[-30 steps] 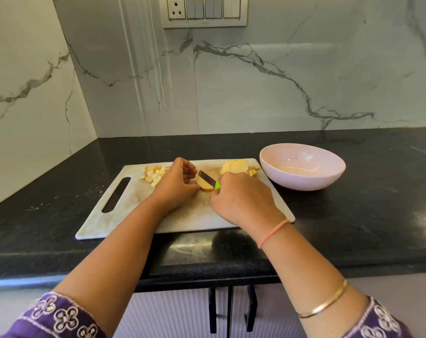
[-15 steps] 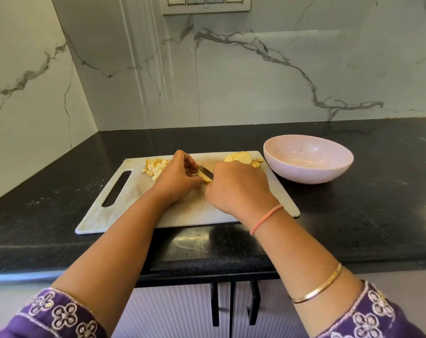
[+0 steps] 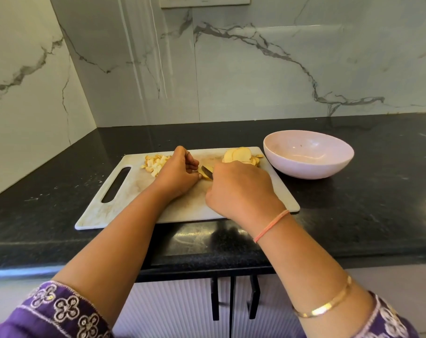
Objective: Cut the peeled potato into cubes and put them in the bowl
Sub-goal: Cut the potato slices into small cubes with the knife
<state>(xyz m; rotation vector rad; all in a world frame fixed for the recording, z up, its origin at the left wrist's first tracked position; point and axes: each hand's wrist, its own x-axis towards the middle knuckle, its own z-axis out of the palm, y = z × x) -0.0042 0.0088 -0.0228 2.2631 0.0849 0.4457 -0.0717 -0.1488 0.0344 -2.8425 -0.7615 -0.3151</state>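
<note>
On potato piece (image 3: 210,168), knife (image 3: 207,171) diagonal, tip away-left.

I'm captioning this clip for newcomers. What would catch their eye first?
Two hands meet on the white cutting board: the left hand steadies a potato piece while the right hand holds a knife to it. Cut cubes lie at the board's far left, slices at its far right, beside a pink bowl.

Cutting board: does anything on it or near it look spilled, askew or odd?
Nothing stands out. The potato cubes are piled at the far left of the cutting board, the slices at its far right. The pink bowl stands upright with no potato in it. The board's middle is stained brownish.
</note>
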